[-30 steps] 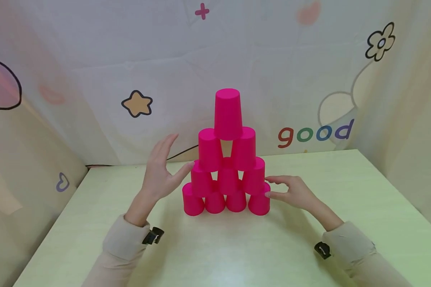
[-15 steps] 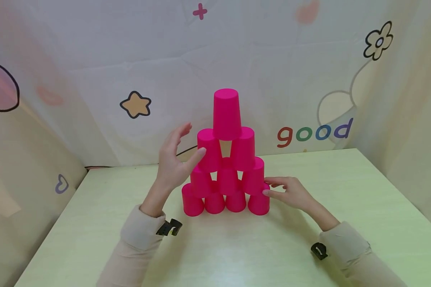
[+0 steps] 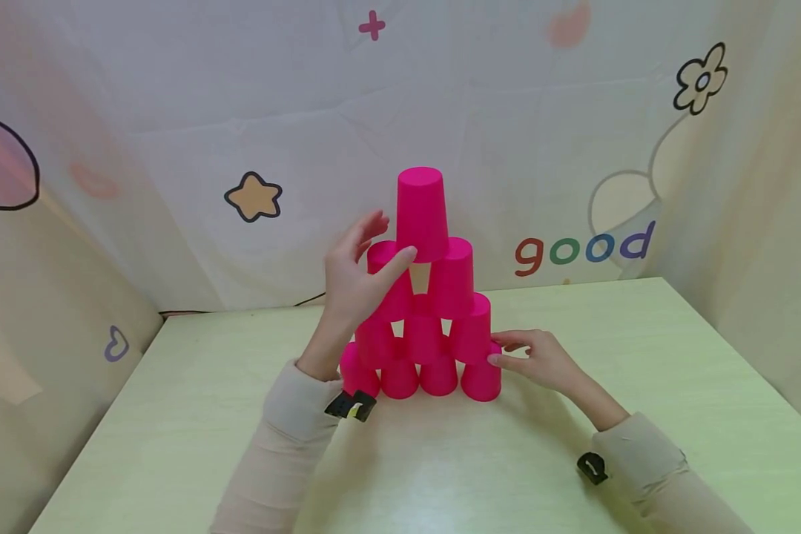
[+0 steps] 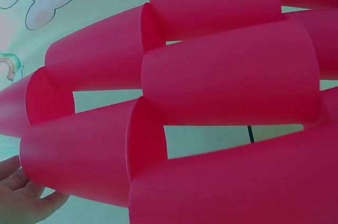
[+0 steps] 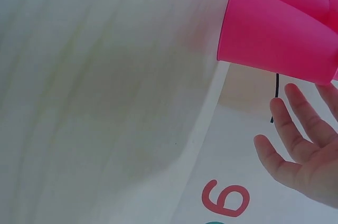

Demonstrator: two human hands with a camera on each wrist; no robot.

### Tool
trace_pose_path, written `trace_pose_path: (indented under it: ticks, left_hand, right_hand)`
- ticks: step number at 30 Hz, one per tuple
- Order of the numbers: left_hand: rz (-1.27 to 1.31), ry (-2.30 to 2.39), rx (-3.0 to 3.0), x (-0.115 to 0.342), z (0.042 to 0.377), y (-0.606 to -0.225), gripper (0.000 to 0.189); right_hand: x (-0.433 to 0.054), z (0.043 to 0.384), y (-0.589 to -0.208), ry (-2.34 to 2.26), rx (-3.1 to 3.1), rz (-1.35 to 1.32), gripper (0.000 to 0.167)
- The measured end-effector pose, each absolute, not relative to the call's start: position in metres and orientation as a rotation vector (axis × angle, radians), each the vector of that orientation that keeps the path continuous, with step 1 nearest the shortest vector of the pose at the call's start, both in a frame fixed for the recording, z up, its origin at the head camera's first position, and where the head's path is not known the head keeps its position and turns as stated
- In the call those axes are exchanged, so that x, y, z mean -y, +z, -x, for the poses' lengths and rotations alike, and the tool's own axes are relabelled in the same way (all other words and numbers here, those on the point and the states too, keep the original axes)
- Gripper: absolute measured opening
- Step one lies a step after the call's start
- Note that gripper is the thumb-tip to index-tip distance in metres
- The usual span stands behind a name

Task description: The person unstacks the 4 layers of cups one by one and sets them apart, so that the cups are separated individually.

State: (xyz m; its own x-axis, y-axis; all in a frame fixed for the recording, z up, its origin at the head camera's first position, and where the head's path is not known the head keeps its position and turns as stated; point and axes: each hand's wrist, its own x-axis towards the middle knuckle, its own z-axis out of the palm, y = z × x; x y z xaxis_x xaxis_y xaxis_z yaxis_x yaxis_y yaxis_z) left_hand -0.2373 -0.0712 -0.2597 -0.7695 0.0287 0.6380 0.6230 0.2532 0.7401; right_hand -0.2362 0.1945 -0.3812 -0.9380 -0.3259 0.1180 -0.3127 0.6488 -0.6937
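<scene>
Several pink cups stand upside down in a four-row pyramid, with one top cup (image 3: 422, 215) at its peak. My left hand (image 3: 355, 278) is raised at the pyramid's left side, fingers and thumb apart. In the head view its thumb tip overlaps the top cup's lower left rim. The left wrist view has this hand's fingers (image 4: 21, 195) at the narrow end of a pink cup (image 4: 79, 150). Low on the right, my right hand (image 3: 541, 360) has its loosely bent fingertips right at the bottom right cup (image 3: 480, 382). The right wrist view shows those fingers (image 5: 301, 145) spread beside the cups.
The pyramid stands on a pale table (image 3: 427, 467). Behind it hangs a light curtain (image 3: 173, 170) with printed drawings and the word "good". Each sleeve cuff carries a small black device, such as the left one (image 3: 351, 406).
My left hand has moved right and up, from beside the second row to the level of the top cup's rim. My right hand and the cups have stayed nearly still.
</scene>
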Motion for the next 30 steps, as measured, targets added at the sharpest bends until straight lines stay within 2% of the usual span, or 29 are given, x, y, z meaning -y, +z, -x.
trace_pose_path:
  ticks: [14, 30]
  left_hand:
    - [0.553, -1.545, 2.034, 0.049, 0.244, -0.245, 0.060]
    - [0.551, -1.566, 1.963, 0.047, 0.242, -0.243, 0.055]
  right_hand:
    - [-0.194, 0.235, -0.382, -1.207, -2.835, 0.532, 0.045]
    - [-0.193, 0.234, -0.381, -1.212, -2.828, 0.513, 0.044]
